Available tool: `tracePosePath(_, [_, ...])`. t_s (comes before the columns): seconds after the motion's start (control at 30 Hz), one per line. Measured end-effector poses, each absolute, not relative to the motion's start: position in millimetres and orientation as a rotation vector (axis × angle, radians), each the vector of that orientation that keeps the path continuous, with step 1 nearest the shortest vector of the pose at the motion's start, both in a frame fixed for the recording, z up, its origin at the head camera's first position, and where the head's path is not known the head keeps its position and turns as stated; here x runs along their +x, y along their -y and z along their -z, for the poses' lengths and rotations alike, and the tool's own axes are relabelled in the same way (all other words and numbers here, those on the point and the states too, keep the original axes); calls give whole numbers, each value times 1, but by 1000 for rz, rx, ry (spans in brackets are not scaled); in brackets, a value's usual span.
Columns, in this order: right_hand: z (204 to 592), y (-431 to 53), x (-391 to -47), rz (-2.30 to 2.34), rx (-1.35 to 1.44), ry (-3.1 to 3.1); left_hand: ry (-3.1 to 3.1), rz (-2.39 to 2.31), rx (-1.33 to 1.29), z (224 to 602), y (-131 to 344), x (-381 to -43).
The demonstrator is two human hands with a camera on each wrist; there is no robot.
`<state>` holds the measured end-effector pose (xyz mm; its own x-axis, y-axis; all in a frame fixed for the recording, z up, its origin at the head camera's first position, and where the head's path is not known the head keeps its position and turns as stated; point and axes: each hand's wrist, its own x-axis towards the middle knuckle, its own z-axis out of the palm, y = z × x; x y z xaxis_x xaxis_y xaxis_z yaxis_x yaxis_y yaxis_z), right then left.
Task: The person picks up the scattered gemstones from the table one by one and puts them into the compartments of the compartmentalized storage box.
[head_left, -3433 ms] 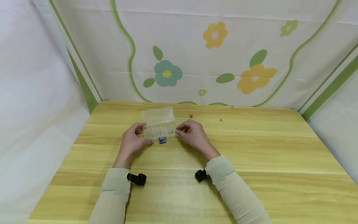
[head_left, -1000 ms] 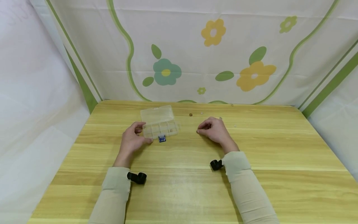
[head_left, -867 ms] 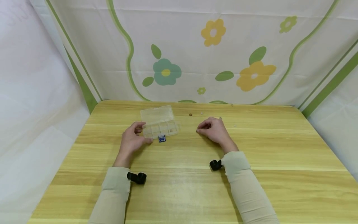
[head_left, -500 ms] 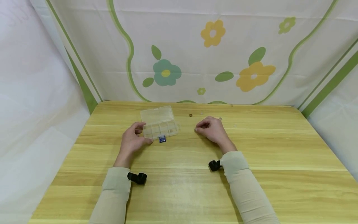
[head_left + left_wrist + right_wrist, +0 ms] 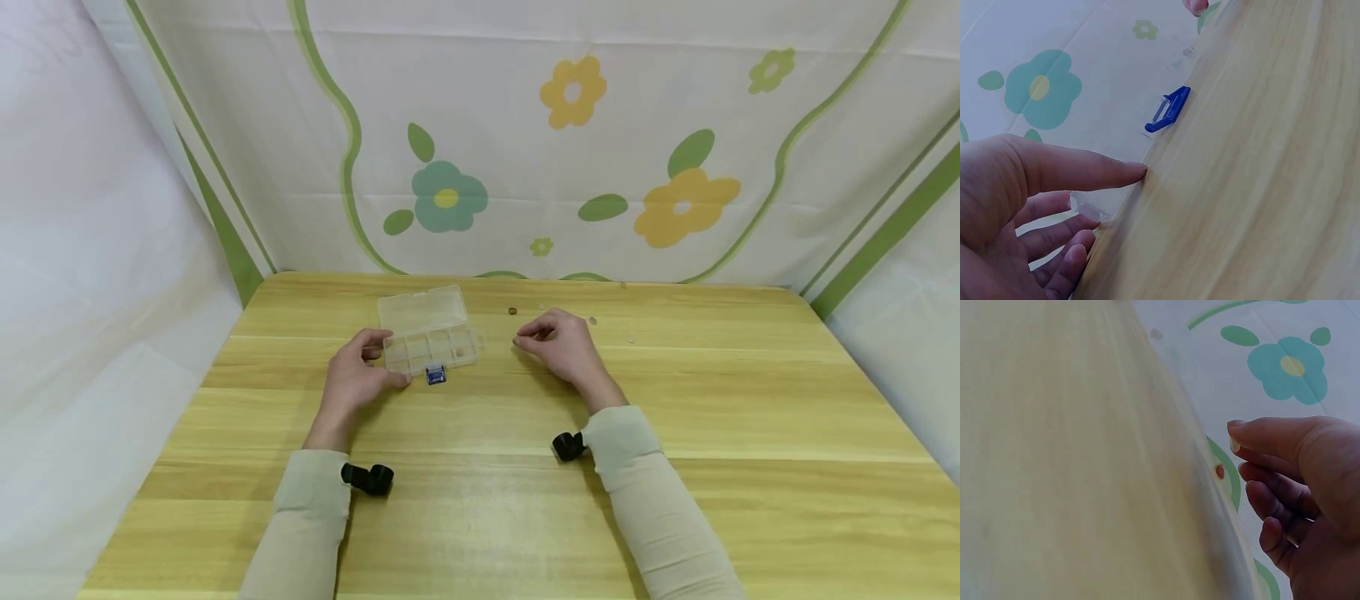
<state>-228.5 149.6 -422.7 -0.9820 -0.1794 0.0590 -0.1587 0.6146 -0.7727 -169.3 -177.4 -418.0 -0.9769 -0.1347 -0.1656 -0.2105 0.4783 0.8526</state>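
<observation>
A clear plastic compartment box [image 5: 422,310] lies on the table with its lid laid back and a blue latch [image 5: 436,375] at its front. My left hand [image 5: 356,371] grips the box's left end, thumb at the front edge and fingers behind. One small brownish piece [image 5: 460,352] sits in a right-hand compartment. Right of the box, my right hand [image 5: 564,346] is raised, thumb and forefinger pinched together. A tiny piece [image 5: 1234,445] shows pale between those fingertips in the right wrist view; its kind is too small to tell.
Behind the right hand lie a small reddish-brown piece [image 5: 513,311], a whitish bit [image 5: 542,307], a greyish one [image 5: 592,321] and another pale bit [image 5: 631,340]. One more [image 5: 623,285] rests by the back edge. A flowered cloth [image 5: 517,150] hangs behind the table.
The right hand left the box's right side for the table farther right, and over the last second has drifted back leftward. The left hand and the box have stayed in place.
</observation>
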Motion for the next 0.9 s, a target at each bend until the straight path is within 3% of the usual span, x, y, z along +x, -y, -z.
tracePosePath(0.9, [423, -105, -243, 1393, -470, -2868, -2668, -1524, -312, 420, 178, -170])
